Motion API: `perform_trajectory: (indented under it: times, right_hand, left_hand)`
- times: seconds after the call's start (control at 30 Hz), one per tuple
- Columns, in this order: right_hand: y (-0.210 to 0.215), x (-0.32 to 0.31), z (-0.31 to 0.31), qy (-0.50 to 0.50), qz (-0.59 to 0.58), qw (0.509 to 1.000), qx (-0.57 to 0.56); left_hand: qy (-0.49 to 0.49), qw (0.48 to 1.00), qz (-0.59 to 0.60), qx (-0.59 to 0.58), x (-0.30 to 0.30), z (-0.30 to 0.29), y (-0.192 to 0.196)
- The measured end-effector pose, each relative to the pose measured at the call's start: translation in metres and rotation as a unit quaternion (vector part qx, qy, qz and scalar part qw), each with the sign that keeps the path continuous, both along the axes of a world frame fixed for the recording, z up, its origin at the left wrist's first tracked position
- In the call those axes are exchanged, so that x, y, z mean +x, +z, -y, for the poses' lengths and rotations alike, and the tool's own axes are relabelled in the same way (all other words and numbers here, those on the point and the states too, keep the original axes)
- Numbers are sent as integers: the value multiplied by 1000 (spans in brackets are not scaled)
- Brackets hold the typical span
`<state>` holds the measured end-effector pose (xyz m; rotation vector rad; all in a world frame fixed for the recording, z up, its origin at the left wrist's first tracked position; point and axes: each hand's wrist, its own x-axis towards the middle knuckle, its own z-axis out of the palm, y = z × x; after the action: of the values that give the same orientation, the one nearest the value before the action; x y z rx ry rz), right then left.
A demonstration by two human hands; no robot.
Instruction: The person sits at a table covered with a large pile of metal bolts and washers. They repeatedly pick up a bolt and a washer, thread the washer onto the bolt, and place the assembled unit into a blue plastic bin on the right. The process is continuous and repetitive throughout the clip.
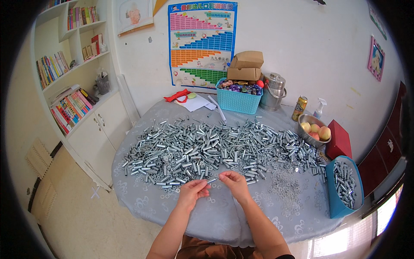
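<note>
Close to the table's near side, a silvery metal bolt with a sleeve (211, 181) spans the gap between my hands. My left hand (192, 194) pinches one end with thumb and fingers. At the other end, the fingertips of my right hand (234, 185) are closed together on something too small to make out, perhaps a washer or the bolt's tip. Just beyond both hands spreads a wide heap of metal sleeves and bolts (194, 144). Loose flat washers (285, 187) lie scattered to the right of my right hand.
A blue bin (331, 190) of metal sleeves stands at the table's right edge. Behind it are a red box (339, 140), a metal bowl (305, 136) of fruit, a can (299, 108) and a spray bottle (319, 108). A turquoise basket (239, 102) and metal pot (272, 93) stand farther back.
</note>
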<state>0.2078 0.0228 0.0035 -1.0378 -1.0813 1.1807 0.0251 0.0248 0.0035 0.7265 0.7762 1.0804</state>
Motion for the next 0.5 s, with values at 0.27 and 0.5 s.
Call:
perform_trajectory:
  times: [0.27, 0.5]
  right_hand:
    - [10, -3, 5, -32, 89, 995, 27]
    - [22, 30, 3, -256, 344, 898, 100]
  left_hand:
    - [-28, 999, 33, -17, -2, -3, -6]
    - [-25, 998, 60, -10, -3, -5, -11]
